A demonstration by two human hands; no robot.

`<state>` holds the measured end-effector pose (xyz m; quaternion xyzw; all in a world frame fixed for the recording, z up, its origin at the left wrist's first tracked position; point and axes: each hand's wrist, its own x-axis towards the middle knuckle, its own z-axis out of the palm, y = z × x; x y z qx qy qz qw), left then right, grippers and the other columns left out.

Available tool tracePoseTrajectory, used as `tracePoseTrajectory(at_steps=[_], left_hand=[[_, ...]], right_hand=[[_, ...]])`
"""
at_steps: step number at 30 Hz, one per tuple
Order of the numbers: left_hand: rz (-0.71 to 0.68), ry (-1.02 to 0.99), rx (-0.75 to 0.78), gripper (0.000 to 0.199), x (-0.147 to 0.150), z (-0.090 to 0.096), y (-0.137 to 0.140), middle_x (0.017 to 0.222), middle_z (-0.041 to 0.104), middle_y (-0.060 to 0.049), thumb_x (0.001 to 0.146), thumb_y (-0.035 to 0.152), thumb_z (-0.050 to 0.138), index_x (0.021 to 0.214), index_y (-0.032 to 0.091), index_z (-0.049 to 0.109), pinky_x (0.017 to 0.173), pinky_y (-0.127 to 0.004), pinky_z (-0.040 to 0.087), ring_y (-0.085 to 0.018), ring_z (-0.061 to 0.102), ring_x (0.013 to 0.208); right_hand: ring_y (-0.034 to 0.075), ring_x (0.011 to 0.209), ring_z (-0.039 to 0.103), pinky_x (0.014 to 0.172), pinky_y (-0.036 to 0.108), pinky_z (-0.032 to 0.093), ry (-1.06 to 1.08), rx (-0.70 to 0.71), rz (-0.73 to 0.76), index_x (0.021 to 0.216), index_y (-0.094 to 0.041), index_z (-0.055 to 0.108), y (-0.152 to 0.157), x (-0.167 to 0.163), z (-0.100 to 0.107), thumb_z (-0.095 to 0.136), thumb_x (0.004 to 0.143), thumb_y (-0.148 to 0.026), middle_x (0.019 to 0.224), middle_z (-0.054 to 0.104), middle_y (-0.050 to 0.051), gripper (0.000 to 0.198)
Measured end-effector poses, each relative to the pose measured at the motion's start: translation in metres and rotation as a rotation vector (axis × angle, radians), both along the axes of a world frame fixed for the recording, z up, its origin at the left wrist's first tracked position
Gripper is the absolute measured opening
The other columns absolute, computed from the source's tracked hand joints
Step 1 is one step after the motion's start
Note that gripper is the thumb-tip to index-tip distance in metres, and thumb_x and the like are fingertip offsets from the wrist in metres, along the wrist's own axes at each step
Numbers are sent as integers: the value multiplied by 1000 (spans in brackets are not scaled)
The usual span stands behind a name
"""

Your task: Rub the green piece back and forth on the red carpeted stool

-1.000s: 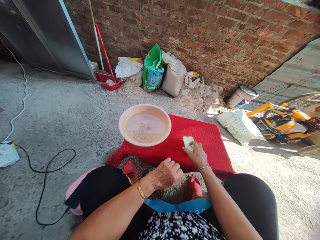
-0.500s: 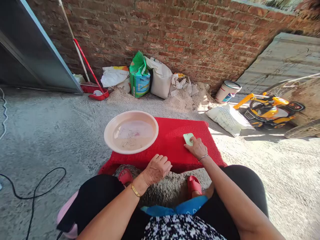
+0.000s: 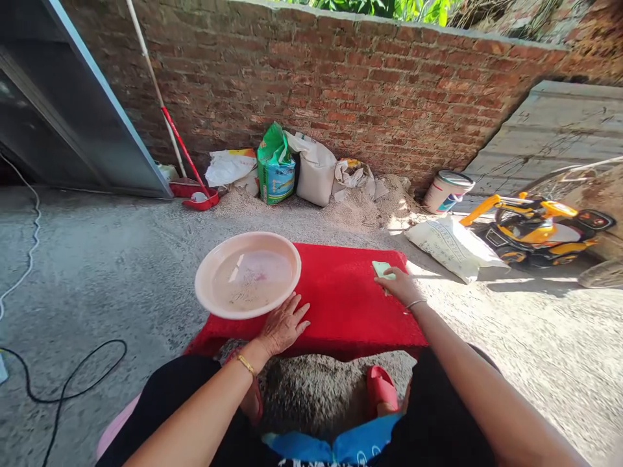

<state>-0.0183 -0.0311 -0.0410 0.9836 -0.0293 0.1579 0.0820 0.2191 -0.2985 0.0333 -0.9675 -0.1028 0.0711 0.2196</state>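
Observation:
A flat, pale green rectangular piece with rounded corners (image 3: 383, 269) is gripped at the right side of a red cloth (image 3: 341, 292) by my right hand (image 3: 402, 287). From here I cannot tell exactly what it is. The cloth covers a low table or bench and hangs over its front edge. My left hand (image 3: 283, 324) lies open on the cloth's front, fingers spread, close against the rim of a pale pink basin (image 3: 202, 295). Water stands in the basin, with small dark bits on the bottom.
Against the brick wall (image 3: 350, 97) stand a green and blue bag (image 3: 277, 175), a white sack (image 3: 315, 172) and a red dustpan (image 3: 202, 202). Rightward are a bucket (image 3: 445, 191), a lying sack (image 3: 448, 246) and a yellow toy excavator (image 3: 545, 227). A black cable (image 3: 73, 383) loops leftward.
My left hand has moved forward and left, opening from a loose curl onto the cloth beside the basin. My right hand has shifted right with the pale green piece. The view has tilted up.

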Motion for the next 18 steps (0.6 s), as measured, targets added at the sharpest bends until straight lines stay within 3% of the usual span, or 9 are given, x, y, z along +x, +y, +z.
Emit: tracePoseTrajectory(at_steps=[6,9,13,18], left_hand=[[47,-18,41,37,-1,5,-7,134,53,-12,87,33,52,121,21,60,105,-46,41,-28,43,130],[48,-19,44,37,-2,6,-6,134,53,-12,86,33,54,120,21,60,104,-46,42,-28,44,129],[49,-33,37,36,-1,7,-6,134,53,-13,86,31,52,120,20,61,104,-45,42,-28,43,130],[55,-64,41,35,0,7,-8,133,55,-12,87,31,50,118,20,62,104,-45,42,-28,45,128]], right_hand=[[20,91,60,76,28,46,-53,72,289,112,-24,58,158,-40,-8,66,75,-46,106,59,6,44],[23,97,58,78,31,45,-94,34,410,117,-24,56,202,-55,-12,60,82,-48,110,55,11,43],[26,101,56,78,33,45,-115,-63,428,118,-24,56,196,-40,-17,61,81,-45,112,52,12,42],[25,101,57,82,36,45,-66,-161,209,121,-26,55,113,11,-14,64,79,-46,113,51,11,48]])
